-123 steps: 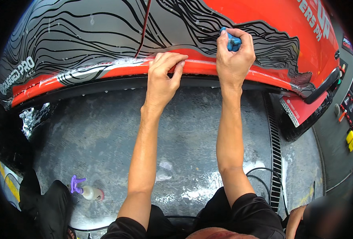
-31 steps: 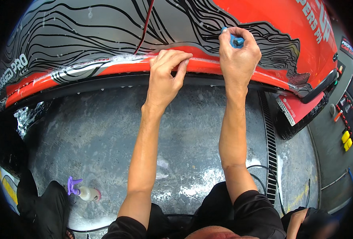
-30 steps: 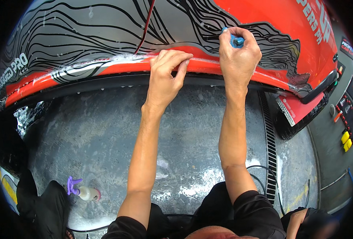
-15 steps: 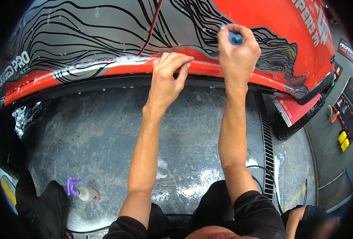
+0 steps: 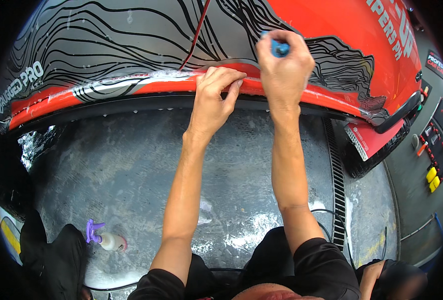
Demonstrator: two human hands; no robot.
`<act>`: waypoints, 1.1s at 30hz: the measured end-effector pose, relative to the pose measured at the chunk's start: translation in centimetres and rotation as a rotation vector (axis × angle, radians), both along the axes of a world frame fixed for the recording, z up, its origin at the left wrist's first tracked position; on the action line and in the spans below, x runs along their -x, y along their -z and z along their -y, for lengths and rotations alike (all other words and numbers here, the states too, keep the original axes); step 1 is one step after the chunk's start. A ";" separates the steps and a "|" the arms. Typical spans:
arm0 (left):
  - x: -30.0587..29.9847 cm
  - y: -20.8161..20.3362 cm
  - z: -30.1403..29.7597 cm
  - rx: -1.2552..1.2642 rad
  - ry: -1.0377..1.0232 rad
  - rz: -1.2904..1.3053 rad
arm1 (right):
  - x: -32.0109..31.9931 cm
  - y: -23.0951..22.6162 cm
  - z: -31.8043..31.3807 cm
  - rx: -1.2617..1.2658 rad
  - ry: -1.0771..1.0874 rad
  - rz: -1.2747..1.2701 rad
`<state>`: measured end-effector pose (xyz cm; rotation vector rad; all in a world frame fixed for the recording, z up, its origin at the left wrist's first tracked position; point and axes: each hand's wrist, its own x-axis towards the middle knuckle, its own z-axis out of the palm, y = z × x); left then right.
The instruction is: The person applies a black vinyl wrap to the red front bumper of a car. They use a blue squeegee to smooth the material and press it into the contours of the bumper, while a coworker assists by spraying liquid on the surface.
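Observation:
My right hand (image 5: 288, 67) is closed round a small blue object (image 5: 280, 48), raised in front of the patterned side of a vehicle. The fingers hide most of it, and its kind is unclear. My left hand (image 5: 216, 95) rests against the red lower edge (image 5: 149, 87) of the vehicle. Its fingers are bent and the thumb tip comes close to the index tip; whatever may be between them is too small to make out. White foam (image 5: 169, 74) lies along the edge, left of my left hand. Grey panels with black wavy lines (image 5: 131, 35) rise above it.
A spray bottle (image 5: 112, 242) with a purple trigger stands on the wet grey floor (image 5: 126, 165). A drain grate (image 5: 337, 195) and a black hose (image 5: 329, 212) lie to the right, near a tyre (image 5: 356, 160). People in dark clothes are at lower left (image 5: 64, 250) and lower right.
My right hand has shifted left along the panel with the blue object, nearer to my left hand. The left hand stays at the edge; the view has shifted slightly.

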<state>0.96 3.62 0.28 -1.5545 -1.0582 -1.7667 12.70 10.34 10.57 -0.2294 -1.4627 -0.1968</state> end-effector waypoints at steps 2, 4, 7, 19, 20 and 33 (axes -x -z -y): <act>0.0 -0.1 0.1 0.002 -0.021 -0.016 | -0.1 0.1 0.0 0.039 -0.008 -0.003; -0.3 -0.2 -0.1 0.006 -0.008 -0.008 | 0.5 0.1 0.3 -0.044 0.002 -0.005; -0.2 -0.1 0.1 0.014 0.013 0.003 | 0.3 0.0 0.0 0.047 -0.071 -0.025; -0.3 -0.3 0.1 0.029 -0.006 -0.009 | 0.4 -0.3 1.4 0.142 -0.119 -0.012; -0.3 -0.3 0.2 0.030 -0.002 -0.003 | 0.1 -0.2 0.5 0.138 -0.125 -0.016; 0.0 -0.2 0.4 0.048 -0.028 -0.007 | -2.1 -0.6 -1.1 0.145 -0.138 -0.049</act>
